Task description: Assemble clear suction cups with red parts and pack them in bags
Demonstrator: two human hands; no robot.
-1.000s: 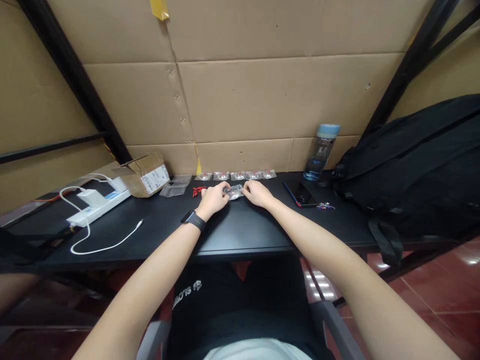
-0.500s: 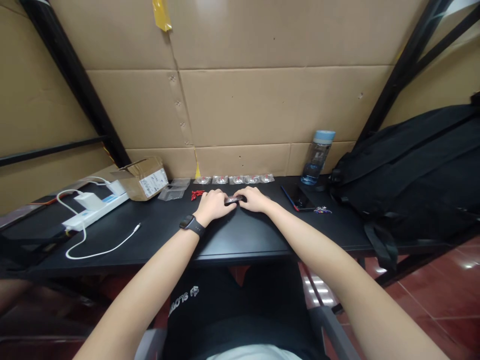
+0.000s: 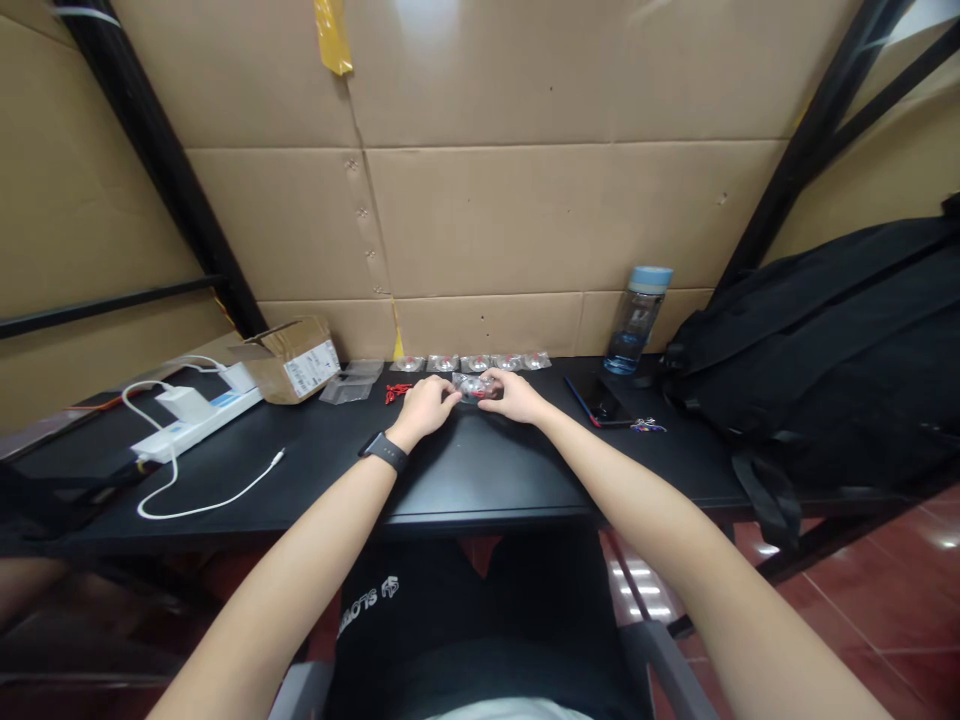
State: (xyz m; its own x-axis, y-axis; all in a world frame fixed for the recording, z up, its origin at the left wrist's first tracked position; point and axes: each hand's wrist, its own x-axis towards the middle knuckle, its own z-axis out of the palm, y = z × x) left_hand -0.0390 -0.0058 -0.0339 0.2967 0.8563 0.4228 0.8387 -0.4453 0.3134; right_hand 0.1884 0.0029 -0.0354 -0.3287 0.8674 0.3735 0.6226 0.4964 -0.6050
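A small clear plastic packet (image 3: 471, 387) with something round, shiny and partly red inside lies between my hands, low over the desk. My left hand (image 3: 427, 406), with a dark watch on its wrist, pinches the packet's left edge. At the other end, the fingers and thumb of my right hand (image 3: 519, 397) close on it. Just left of my left hand is a small pile of red pieces (image 3: 397, 392). Behind my hands, several similar packets (image 3: 442, 364) stretch in a row along the cardboard wall.
On the left are flat clear bags (image 3: 352, 382), an open cardboard box (image 3: 289, 362), and a white power strip (image 3: 196, 425) with a cable. To the right are a phone (image 3: 598, 400), a small keyring-like item (image 3: 648, 425), a water bottle (image 3: 637, 320) and a black backpack (image 3: 825, 360).
The packet has turned so its clear front and red part now show; before, it looked thin and dark. My hands have moved slightly apart. The camera view has shifted a little.
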